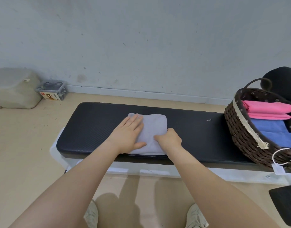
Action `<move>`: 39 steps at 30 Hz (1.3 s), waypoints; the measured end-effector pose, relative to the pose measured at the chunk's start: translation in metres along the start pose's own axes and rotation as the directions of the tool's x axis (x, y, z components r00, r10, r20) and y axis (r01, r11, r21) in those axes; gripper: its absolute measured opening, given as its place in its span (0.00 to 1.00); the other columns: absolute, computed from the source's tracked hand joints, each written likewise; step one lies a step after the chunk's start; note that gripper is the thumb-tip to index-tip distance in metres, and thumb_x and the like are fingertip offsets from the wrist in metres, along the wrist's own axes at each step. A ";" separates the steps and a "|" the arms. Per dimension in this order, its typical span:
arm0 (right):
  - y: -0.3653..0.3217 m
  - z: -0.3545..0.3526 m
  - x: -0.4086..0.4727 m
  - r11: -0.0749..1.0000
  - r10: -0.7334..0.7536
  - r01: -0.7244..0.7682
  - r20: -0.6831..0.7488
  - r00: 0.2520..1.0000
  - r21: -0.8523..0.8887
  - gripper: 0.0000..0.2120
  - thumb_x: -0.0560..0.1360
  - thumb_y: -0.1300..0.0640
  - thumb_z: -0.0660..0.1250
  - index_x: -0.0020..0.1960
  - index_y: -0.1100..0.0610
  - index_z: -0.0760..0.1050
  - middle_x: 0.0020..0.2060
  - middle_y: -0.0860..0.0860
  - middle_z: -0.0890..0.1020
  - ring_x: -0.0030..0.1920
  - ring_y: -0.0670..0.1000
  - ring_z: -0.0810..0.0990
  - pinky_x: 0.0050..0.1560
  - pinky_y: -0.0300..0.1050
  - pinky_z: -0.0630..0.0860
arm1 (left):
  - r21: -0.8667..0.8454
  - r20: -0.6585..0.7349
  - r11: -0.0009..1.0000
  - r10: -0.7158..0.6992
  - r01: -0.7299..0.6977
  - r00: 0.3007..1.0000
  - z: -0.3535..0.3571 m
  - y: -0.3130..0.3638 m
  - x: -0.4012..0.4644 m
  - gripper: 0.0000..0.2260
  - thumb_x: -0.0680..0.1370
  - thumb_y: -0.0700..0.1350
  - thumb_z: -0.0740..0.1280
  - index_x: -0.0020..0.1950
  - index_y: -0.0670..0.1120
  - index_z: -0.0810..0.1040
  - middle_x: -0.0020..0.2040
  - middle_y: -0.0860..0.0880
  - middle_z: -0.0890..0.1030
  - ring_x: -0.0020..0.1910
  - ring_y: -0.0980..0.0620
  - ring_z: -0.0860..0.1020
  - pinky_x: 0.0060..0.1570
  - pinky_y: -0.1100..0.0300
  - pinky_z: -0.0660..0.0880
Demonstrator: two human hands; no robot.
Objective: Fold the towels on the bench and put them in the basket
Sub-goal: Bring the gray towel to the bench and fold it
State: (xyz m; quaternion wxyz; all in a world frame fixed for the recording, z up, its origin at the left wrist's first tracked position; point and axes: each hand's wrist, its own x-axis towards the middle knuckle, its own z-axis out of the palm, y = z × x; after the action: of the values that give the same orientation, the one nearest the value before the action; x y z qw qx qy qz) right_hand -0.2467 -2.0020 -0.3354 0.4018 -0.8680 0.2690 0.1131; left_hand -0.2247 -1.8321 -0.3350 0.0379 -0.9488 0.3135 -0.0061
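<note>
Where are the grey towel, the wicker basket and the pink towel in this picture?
grey towel (155,124): head view, on its bare upper right part, between the hands.
wicker basket (236,127): head view, on its woven outer wall, left side.
pink towel (269,108): head view, on its top fold, inside the basket.

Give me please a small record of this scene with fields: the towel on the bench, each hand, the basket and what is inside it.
towel on bench: grey towel, folded, lying flat near the front edge of the black bench
left hand: flat on the towel's left part, fingers straight
right hand: fingers curled at the towel's right edge, gripping it
basket: dark wicker, standing on the right end of the bench
basket contents: folded pink towel and blue towel
towels left to fold: only the grey one in view
</note>
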 end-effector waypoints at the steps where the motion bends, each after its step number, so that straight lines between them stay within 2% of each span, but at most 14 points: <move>1: 0.001 -0.004 0.000 1.000 -0.029 0.028 0.020 0.999 0.006 0.19 0.71 0.55 0.65 0.59 0.59 0.68 0.53 0.55 0.76 0.57 0.58 0.74 0.54 0.53 0.75 | -0.024 0.084 1.000 -0.019 0.021 0.996 -0.002 -0.001 0.003 0.35 0.77 0.65 0.53 0.77 0.44 0.53 0.78 0.45 0.45 0.77 0.48 0.44 0.75 0.53 0.40; 3: 0.001 -0.017 0.003 0.995 -0.103 0.102 0.033 0.994 0.019 0.17 0.72 0.59 0.64 0.59 0.59 0.68 0.53 0.56 0.76 0.53 0.57 0.76 0.52 0.52 0.76 | -0.120 0.182 0.990 -0.055 0.078 0.982 -0.005 0.005 0.009 0.40 0.75 0.67 0.57 0.77 0.47 0.47 0.78 0.48 0.44 0.77 0.50 0.44 0.75 0.54 0.43; 6: 0.005 -0.040 0.014 0.986 -0.168 0.168 0.008 0.986 -0.015 0.16 0.72 0.60 0.64 0.59 0.58 0.69 0.55 0.56 0.75 0.51 0.55 0.75 0.48 0.49 0.74 | -0.311 0.220 0.939 -0.077 0.145 0.972 -0.003 0.029 0.021 0.41 0.72 0.67 0.62 0.77 0.53 0.46 0.78 0.49 0.43 0.76 0.48 0.46 0.74 0.51 0.50; 12: 0.014 -0.062 0.023 0.992 -0.105 0.115 0.155 0.982 -0.052 0.20 0.70 0.53 0.72 0.58 0.58 0.69 0.52 0.53 0.77 0.48 0.51 0.74 0.46 0.45 0.71 | -0.186 0.268 0.963 -0.139 0.193 0.953 0.000 0.041 0.038 0.46 0.69 0.72 0.60 0.77 0.55 0.41 0.78 0.49 0.39 0.76 0.44 0.43 0.73 0.47 0.46; 16: -0.004 -0.059 0.013 0.987 -0.159 0.151 0.251 0.955 0.054 0.19 0.71 0.59 0.69 0.60 0.58 0.69 0.54 0.54 0.77 0.52 0.54 0.76 0.50 0.48 0.73 | -0.233 0.240 0.951 -0.147 0.204 0.960 0.006 0.039 0.036 0.49 0.68 0.72 0.61 0.77 0.51 0.40 0.78 0.50 0.39 0.77 0.47 0.43 0.73 0.49 0.47; 19: -0.022 -0.044 -0.004 0.880 -0.364 0.409 0.208 0.908 -0.243 0.13 0.71 0.60 0.63 0.55 0.58 0.70 0.47 0.55 0.78 0.45 0.55 0.78 0.42 0.48 0.75 | -0.379 0.142 0.903 -0.157 0.201 0.977 0.008 0.038 0.029 0.50 0.68 0.69 0.65 0.77 0.49 0.40 0.78 0.50 0.41 0.77 0.51 0.47 0.72 0.52 0.52; 21: -0.027 -0.029 -0.021 0.774 -0.458 0.503 0.208 0.864 -0.385 0.15 0.71 0.60 0.62 0.57 0.58 0.67 0.46 0.55 0.74 0.41 0.55 0.75 0.35 0.46 0.72 | -0.470 0.011 0.867 -0.178 0.163 0.984 0.012 0.038 0.021 0.46 0.69 0.64 0.68 0.77 0.51 0.47 0.78 0.50 0.46 0.74 0.52 0.56 0.67 0.56 0.62; 23: -0.027 -0.016 -0.037 0.696 -0.521 0.550 0.202 0.829 -0.462 0.19 0.74 0.58 0.60 0.64 0.56 0.62 0.48 0.55 0.67 0.41 0.56 0.70 0.38 0.45 0.67 | -0.495 -0.091 0.849 -0.263 0.186 0.960 0.020 0.036 0.015 0.39 0.71 0.59 0.67 0.76 0.50 0.53 0.76 0.47 0.54 0.70 0.49 0.64 0.61 0.56 0.69; 26: -0.026 -0.002 -0.055 0.612 -0.569 0.577 0.205 0.796 -0.541 0.22 0.76 0.56 0.58 0.69 0.58 0.58 0.55 0.57 0.64 0.42 0.56 0.66 0.41 0.45 0.65 | -0.435 -0.089 0.839 -0.402 0.327 0.911 0.028 0.038 0.007 0.35 0.73 0.57 0.64 0.75 0.46 0.55 0.72 0.43 0.60 0.71 0.45 0.63 0.66 0.51 0.66; 28: -0.026 0.006 -0.059 0.607 -0.548 0.586 0.252 0.798 -0.537 0.25 0.78 0.56 0.56 0.72 0.59 0.54 0.63 0.59 0.62 0.46 0.57 0.68 0.42 0.45 0.64 | -0.483 -0.103 0.821 -0.398 0.304 0.911 0.025 0.039 0.003 0.27 0.75 0.51 0.65 0.71 0.43 0.63 0.67 0.42 0.68 0.66 0.45 0.67 0.63 0.54 0.67; 30: -0.028 0.009 -0.060 0.613 -0.509 0.590 0.309 0.804 -0.525 0.25 0.80 0.55 0.52 0.74 0.60 0.51 0.67 0.59 0.60 0.52 0.60 0.72 0.45 0.46 0.64 | -0.609 -0.105 0.768 -0.326 0.199 0.939 0.018 0.034 -0.002 0.20 0.74 0.46 0.66 0.65 0.43 0.70 0.61 0.44 0.72 0.60 0.46 0.71 0.58 0.56 0.69; 34: -0.029 0.004 -0.062 0.591 -0.459 0.584 0.363 0.811 -0.557 0.24 0.82 0.55 0.50 0.75 0.61 0.49 0.69 0.59 0.58 0.49 0.59 0.70 0.45 0.47 0.63 | -0.846 0.112 0.510 -0.116 0.156 0.987 0.006 0.004 -0.017 0.32 0.73 0.41 0.69 0.73 0.52 0.59 0.70 0.58 0.62 0.66 0.60 0.64 0.62 0.65 0.64; 37: -0.028 0.004 -0.064 0.490 -0.478 0.629 0.417 0.773 -0.603 0.20 0.81 0.59 0.52 0.72 0.62 0.58 0.67 0.60 0.61 0.46 0.57 0.71 0.42 0.46 0.65 | -0.902 0.120 0.353 -0.352 0.250 0.929 -0.004 -0.011 -0.020 0.29 0.78 0.35 0.58 0.77 0.50 0.52 0.73 0.54 0.63 0.72 0.55 0.63 0.65 0.65 0.58; 39: -0.028 0.005 -0.060 0.526 -0.480 0.630 0.411 0.775 -0.572 0.19 0.78 0.63 0.55 0.69 0.60 0.63 0.66 0.58 0.62 0.39 0.57 0.71 0.39 0.45 0.68 | -0.875 0.047 0.419 -0.428 0.244 0.902 -0.013 -0.014 -0.015 0.25 0.81 0.39 0.55 0.77 0.50 0.53 0.76 0.52 0.59 0.75 0.54 0.58 0.69 0.62 0.55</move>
State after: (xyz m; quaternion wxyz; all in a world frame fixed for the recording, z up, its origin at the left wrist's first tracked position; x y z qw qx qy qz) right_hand -0.2809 -1.9609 -0.2965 0.0933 -0.9750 -0.1267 0.1567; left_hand -0.2289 -1.8123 -0.3210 -0.4730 -0.8757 0.0785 0.0568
